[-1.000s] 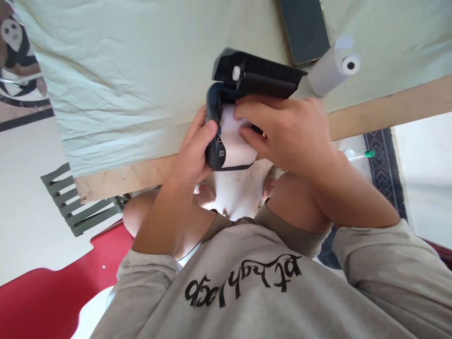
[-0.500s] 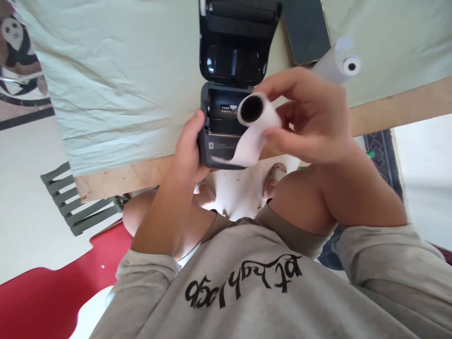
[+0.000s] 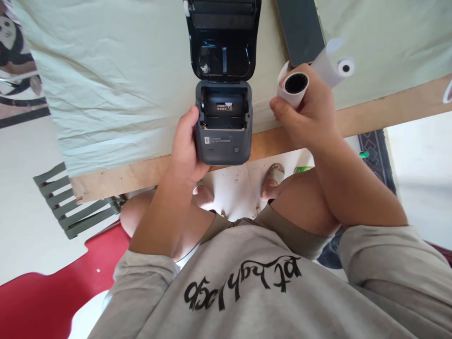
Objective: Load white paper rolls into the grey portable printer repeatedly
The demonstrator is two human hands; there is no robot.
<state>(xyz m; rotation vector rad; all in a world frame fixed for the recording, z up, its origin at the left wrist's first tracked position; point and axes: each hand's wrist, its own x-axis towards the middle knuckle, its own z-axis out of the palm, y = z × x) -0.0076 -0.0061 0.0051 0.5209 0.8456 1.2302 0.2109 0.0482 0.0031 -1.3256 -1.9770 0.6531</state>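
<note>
Right hand (image 3: 310,115): closed around a small white roll of paper with a dark hollow core (image 3: 294,87), its open end turned toward the camera, held above the desk's near edge, just right of the printer
Left hand (image 3: 185,146): wrapped on the left side of a dark grey boxy label printer (image 3: 223,136), thumb along its wall
Printer: lid (image 3: 223,40) swung fully back, paper bay open and bare; its front overhangs the wooden desk edge (image 3: 388,106)
Open room: pale green cloth (image 3: 106,84) lies free to the left of the printer; to the right, a second white paper roll (image 3: 335,66) and a dark flat slab (image 3: 298,28) sit close behind the right hand
Writing: small white label inside the bay and print on the printer's front, too small to read
</note>
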